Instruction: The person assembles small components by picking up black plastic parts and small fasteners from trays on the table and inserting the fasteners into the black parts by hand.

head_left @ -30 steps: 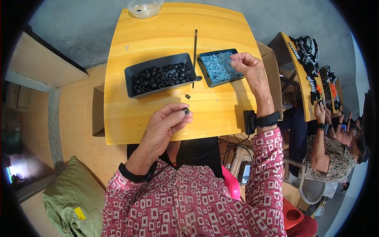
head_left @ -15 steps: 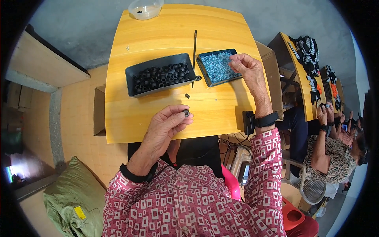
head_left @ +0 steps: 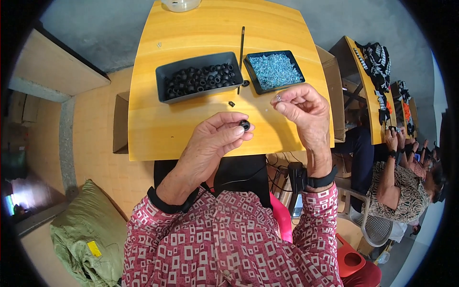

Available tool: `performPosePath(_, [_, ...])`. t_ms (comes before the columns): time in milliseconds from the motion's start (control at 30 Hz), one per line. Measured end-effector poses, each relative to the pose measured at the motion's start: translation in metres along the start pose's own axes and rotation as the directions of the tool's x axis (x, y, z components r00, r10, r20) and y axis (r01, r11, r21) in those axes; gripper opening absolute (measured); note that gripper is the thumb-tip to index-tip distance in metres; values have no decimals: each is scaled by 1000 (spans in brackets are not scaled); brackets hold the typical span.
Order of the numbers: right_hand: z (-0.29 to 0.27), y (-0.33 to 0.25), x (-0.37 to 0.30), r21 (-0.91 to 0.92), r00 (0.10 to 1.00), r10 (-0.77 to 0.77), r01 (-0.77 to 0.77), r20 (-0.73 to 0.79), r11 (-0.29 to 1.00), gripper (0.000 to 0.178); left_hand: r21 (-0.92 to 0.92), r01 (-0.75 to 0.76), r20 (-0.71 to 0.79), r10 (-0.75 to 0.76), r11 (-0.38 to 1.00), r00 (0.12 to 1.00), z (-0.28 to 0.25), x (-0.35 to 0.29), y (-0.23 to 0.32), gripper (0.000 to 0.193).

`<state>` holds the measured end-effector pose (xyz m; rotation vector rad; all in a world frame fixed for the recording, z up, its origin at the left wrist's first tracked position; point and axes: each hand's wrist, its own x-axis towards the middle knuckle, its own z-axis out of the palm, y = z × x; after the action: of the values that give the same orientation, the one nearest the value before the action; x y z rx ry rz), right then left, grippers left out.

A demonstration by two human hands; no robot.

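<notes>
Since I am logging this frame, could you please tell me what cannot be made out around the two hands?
Head view only:
- Small silvery piece in the right hand: too small to identify, fingertips cover part.
- Round black ring-shaped bead in the left hand: fingers hide its underside.
- Clear bowl on the yellow wooden table: cut off by the top edge.

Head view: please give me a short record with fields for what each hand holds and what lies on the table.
left hand: pinches a small black ring-shaped part
right hand: pinches a tiny silvery piece
yellow wooden table: bears both trays
dark grey tray of black rings: left of the rod
black tray of pale blue bits: right of the rod
thin black rod: between the trays
</notes>
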<state>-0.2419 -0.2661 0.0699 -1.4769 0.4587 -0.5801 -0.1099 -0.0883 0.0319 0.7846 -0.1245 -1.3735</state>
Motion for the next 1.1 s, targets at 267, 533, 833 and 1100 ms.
performPosePath(267, [19, -34, -36, -384, 961, -262, 277, 93, 881, 12, -133, -62, 194, 88, 989, 977, 14, -8, -9, 27])
performPosePath(533, [27, -46, -56, -514, 954, -247, 298, 167, 805, 13, -141, -29, 221, 60, 990, 973, 15, -17, -18, 26])
performPosePath(833, [27, -37, -62, -431, 964, -230, 266, 133, 862, 11, -24, -87, 148, 89, 996, 985, 20, -22, -19, 27])
performPosePath(1100, [29, -32, -63, -433, 977, -152, 204, 151, 878, 10, -68, -48, 104, 55, 996, 993, 19, -22, -16, 25])
